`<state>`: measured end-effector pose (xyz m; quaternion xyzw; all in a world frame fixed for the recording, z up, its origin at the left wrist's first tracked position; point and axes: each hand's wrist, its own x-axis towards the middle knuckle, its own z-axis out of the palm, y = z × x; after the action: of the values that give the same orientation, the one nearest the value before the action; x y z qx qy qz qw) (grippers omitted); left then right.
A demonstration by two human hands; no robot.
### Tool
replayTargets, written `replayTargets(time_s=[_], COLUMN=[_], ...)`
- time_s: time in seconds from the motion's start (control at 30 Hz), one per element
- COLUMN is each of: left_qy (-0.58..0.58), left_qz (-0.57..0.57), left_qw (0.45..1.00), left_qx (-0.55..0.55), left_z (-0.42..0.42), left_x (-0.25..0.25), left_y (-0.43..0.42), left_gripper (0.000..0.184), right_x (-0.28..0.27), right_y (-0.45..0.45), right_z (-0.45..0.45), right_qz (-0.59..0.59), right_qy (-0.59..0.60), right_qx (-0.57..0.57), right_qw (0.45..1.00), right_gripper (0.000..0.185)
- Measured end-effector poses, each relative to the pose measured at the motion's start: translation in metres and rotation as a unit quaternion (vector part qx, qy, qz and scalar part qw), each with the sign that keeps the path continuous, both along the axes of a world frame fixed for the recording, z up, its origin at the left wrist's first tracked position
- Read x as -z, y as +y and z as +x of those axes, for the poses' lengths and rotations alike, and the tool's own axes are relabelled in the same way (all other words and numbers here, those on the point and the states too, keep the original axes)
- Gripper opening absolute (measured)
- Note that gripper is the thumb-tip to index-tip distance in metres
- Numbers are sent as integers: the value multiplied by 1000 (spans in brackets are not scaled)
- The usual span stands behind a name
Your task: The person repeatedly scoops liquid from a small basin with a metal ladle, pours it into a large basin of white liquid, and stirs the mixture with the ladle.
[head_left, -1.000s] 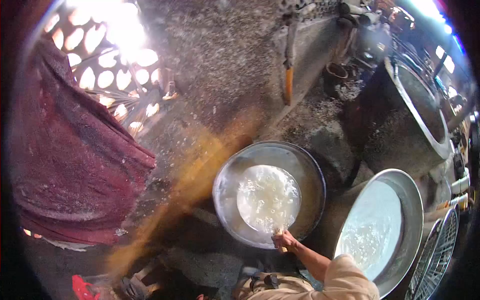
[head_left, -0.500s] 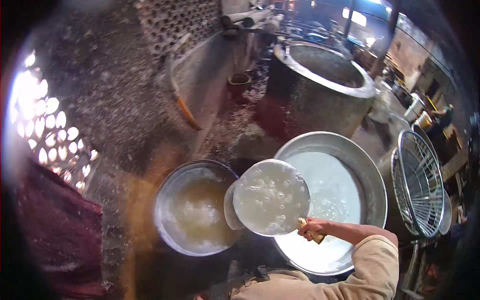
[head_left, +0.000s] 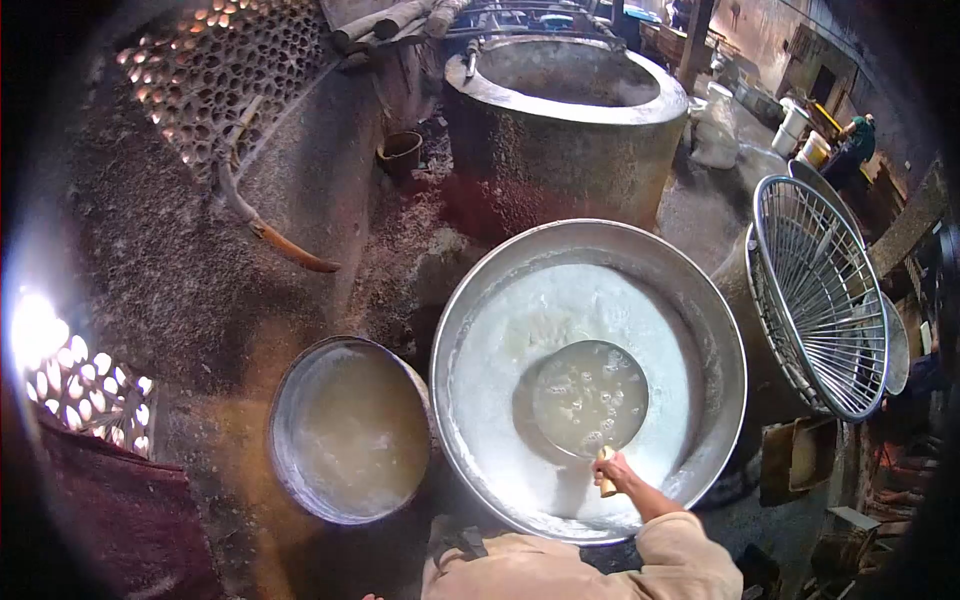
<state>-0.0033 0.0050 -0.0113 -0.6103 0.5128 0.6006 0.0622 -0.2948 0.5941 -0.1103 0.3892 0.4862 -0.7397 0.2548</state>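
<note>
My right hand (head_left: 618,474) is closed around the short wooden handle of a wide, round ladle (head_left: 538,412). Cloudy liquid with bubbles on top fills the ladle. It is over the pale, foamy liquid in a large metal basin (head_left: 712,330); whether its underside touches the liquid, I cannot tell. Left of this basin stands a smaller metal tub (head_left: 285,440) holding murky, yellowish liquid. Only a sliver of what may be my left hand (head_left: 372,597) shows at the bottom edge, its fingers hidden.
Behind the basin rises a big round vat (head_left: 570,160) with a thick pale rim. A large wire basket (head_left: 822,300) leans at the right. A small bucket (head_left: 400,152) and a curved stick (head_left: 285,240) lie farther left. Another person (head_left: 855,140) is far off at the right.
The full ladle has moved right, from between the tub and the basin to over the basin's middle. My view has shifted too. The right hand keeps its grip on the handle.
</note>
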Motion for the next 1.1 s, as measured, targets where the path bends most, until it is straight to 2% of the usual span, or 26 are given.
replayTargets(time_s=[0.03,0.1,0.17,0.2,0.3,0.37,0.43,0.53,0.57,0.6,0.63,0.7,0.77,0.8,0.83,0.87,0.9,0.93,0.97,1.0,1.03,1.1], left_qy=[-18,18,19,-12,-47,-60,-27,-41,-53,-69,-71,-84,-86,-55,-24,-90,-93,-74,-55,-58,-64,-73], left_qz=[2,-24,-88,-107,-141,-137,-120,-108,-102,-95,-90,-69,-59,-40,-24,-37,-38,-26,-17,-21,-18,-13], left_qw=[1000,999,995,994,988,988,991,993,993,993,993,993,992,993,991,982,976,978,981,975,972,965], left_qx=[16,28,39,26,50,46,51,31,23,10,5,-37,-72,-97,-128,-162,-193,-191,-187,-214,-224,-252], left_z=[-3,-4,-28,-45,-85,-89,-77,-65,-58,-48,-37,-12,10,21,31,30,34,36,43,55,63,79], left_x=[-6,-21,-40,-48,-68,-52,-26,-9,-4,5,14,30,43,47,52,57,58,51,47,44,42,39], left_y=[-1,2,5,8,16,-1,-25,-31,-33,-36,-39,-45,-51,-53,-56,-62,-67,-70,-74,-79,-82,-90], left_gripper=[59,60,55,47,41,41,25,24,25,25,25,27,28,28,29,25,25,25,25,25,25,25], right_x=[14,44,53,67,77,71,69,37,14,-11,-42,-54,-123,-113,-139,-145,-147,-135,-127,-117,-26,-40], right_y=[-4,-17,-34,-43,-80,-102,-127,-156,-167,-177,-185,-206,-236,-256,-279,-304,-334,-356,-389,-407,-419,-459], right_z=[4,9,11,13,13,7,2,-7,-11,-16,-26,-35,-70,-85,-106,-126,-145,-169,-181,-209,-238,-257], right_qz=[-16,-65,-70,-104,-179,-303,-411,-607,-668,-703,-684,-639,-478,-417,-313,-185,-58,26,166,155,265,212], right_qy=[1,-5,-26,-62,-61,-90,-75,-75,-79,-66,-95,-111,-70,19,22,92,154,195,181,215,435,279], right_qx=[17,56,95,126,172,194,191,153,138,101,61,-41,-177,-265,-302,-346,-354,-400,-290,-361,-313,-236], right_qw=[1000,996,993,985,967,929,888,776,727,701,721,760,858,869,900,915,921,895,925,894,801,906], right_gripper=[16,14,12,9,7,6,8,7,6,3,7,6,12,16,21,23,19,11,19,32,37,32])
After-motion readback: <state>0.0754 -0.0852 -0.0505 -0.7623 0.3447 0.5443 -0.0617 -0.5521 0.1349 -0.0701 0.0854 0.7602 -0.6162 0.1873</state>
